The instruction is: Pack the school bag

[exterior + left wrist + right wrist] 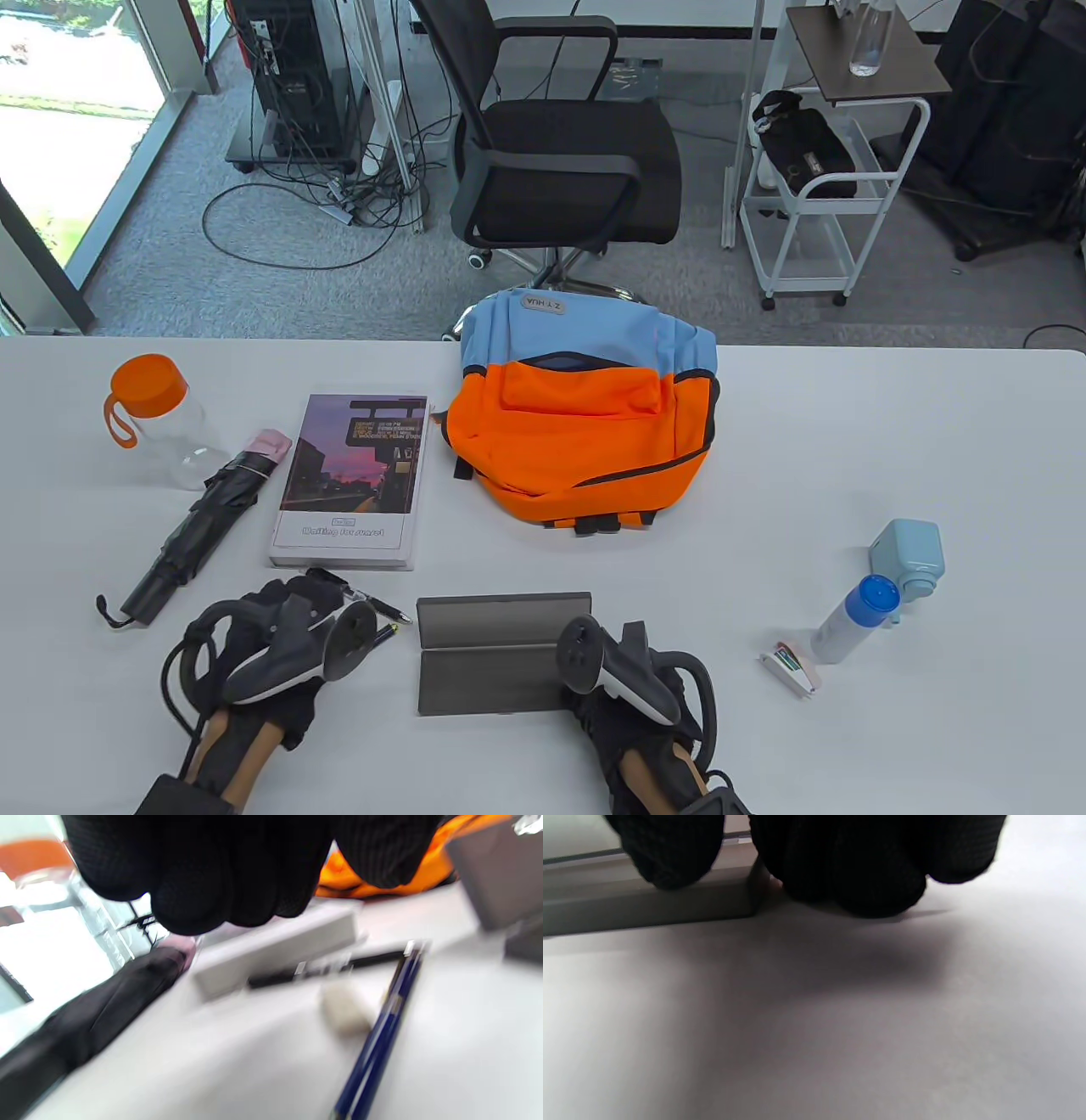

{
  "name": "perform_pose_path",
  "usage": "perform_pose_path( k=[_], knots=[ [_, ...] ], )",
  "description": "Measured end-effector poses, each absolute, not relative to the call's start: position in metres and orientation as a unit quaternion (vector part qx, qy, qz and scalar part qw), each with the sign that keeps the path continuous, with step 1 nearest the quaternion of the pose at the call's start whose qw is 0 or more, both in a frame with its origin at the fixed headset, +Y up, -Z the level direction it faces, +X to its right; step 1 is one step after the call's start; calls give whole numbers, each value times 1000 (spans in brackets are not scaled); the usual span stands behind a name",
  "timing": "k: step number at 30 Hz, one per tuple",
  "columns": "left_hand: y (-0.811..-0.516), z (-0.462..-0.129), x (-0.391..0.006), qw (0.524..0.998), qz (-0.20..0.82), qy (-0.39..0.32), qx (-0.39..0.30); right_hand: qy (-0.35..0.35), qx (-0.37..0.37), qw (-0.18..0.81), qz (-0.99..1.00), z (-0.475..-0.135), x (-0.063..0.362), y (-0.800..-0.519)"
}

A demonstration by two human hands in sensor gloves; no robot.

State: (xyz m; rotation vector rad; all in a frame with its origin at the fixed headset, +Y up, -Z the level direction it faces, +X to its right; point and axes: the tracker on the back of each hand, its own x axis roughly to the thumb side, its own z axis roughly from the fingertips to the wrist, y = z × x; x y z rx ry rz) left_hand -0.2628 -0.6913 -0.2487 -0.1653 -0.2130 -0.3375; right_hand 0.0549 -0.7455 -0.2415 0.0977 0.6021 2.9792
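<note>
The orange and blue school bag (585,433) lies flat at the back middle of the table. An open grey pencil case (501,649) sits near the front edge. My right hand (585,692) is at its near right corner. In the right wrist view the thumb (666,857) lies on the case rim (649,904) and the fingers (865,874) curl past its end. My left hand (288,594) hovers with loosely curled fingers (212,870) and holds nothing. Under it lie a black pen (322,967), a blue pen (382,1031) and a pale eraser (343,1012).
On the left lie a white book (352,475), a folded black umbrella (199,526) and a clear bottle with an orange lid (161,420). On the right stand a pale blue gadget (909,556), a blue-capped white bottle (853,620) and a small packet (791,666).
</note>
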Motion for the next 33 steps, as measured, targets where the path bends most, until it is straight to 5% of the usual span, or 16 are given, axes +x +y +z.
perform_pose_path(
  k=[4, 10, 15, 20, 27, 33],
  knots=[
    [-724, -240, -285, 972, -116, -93, -182, 198, 32, 55, 978, -241, 55, -746],
    [-737, -234, -262, 939, -246, -163, -173, 201, 33, 58, 977, -241, 56, -746],
    [-740, -231, -256, 941, -217, -182, -187, 202, 39, 57, 977, -240, 56, -746],
    [-733, -228, -262, 937, -198, -222, -182, 204, 43, 56, 976, -240, 57, -747],
    [-686, -214, -268, 958, -134, -247, -66, 216, 48, 55, 974, -241, 57, -747],
    [-696, -212, -204, 919, -180, -337, -100, 221, 46, 64, 972, -242, 57, -747]
  ],
)
